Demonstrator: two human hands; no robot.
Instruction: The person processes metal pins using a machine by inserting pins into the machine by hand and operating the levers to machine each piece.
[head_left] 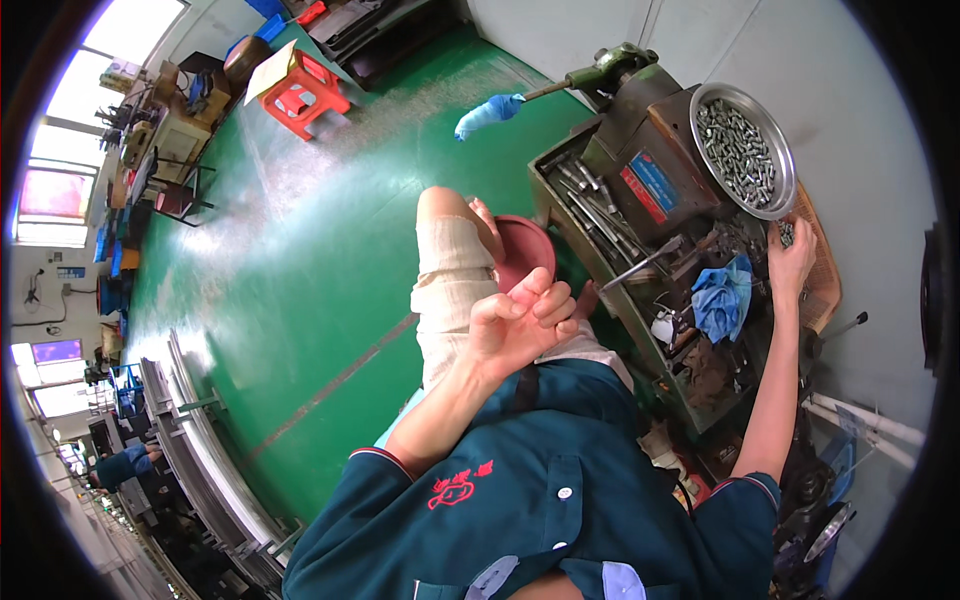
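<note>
My left hand [515, 320] is held over my lap, palm up, with its fingers curled in toward the thumb. Whatever it may hold is too small or hidden to make out. On the right, my right arm stretches out to the machine, and my right hand [792, 258] closes round some small metal pieces [786, 233] above an orange woven basket [826, 275]. Just beyond that hand, a round metal bowl [697, 140] is filled with many short, silvery cylindrical parts [738, 155]. A crumpled blue cloth [722, 298] lies to the left of my right forearm.
The machine [665, 165] has a long lever with a blue-wrapped handle [490, 115]. Metal rods [600, 215] lie in its tray. A reddish bucket [525, 255] stands by my legs. Farther off are a red stool [300, 95], cluttered benches, long metal bars [205, 450] and another person [122, 467].
</note>
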